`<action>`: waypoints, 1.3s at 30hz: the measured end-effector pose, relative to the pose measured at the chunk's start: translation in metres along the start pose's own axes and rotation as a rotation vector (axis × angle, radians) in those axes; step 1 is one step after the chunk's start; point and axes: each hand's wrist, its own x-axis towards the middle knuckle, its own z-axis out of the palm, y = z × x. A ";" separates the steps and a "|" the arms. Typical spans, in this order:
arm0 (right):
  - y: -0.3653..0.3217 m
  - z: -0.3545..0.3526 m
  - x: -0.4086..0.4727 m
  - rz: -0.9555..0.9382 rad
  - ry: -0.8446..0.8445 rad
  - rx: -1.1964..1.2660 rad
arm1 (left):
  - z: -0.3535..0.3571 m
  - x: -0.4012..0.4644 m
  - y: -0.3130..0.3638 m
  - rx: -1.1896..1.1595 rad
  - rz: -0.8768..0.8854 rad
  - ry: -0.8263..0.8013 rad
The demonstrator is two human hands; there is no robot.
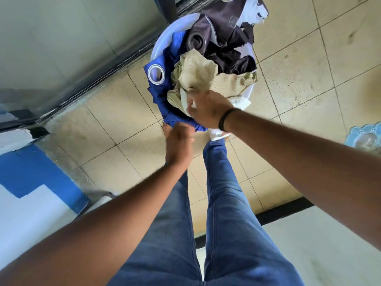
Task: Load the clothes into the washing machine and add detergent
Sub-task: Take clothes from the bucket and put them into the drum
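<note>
A white plastic basin (165,40) full of laundry stands on the tiled floor in front of my feet. It holds a blue curtain (158,87) with metal eyelets, a dark purple-brown curtain (224,42), a beige cloth (198,73) and a white towel (241,103). My right hand (208,112) reaches into the pile and grips the white and beige cloth at the near side. My left hand (179,141) is curled at the basin's near edge, against the blue curtain; what its fingers hold is hidden. No washing machine or detergent is clearly in view.
A dark sliding-door track (115,65) and glass panel run along the left. A blue and white surface (31,182) lies at lower left. A light blue plastic object (363,139) sits at the right edge. A white surface with a black border (309,234) is at lower right.
</note>
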 end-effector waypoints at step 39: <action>-0.004 0.055 0.020 0.338 0.051 0.548 | -0.029 0.039 0.051 0.170 0.614 0.104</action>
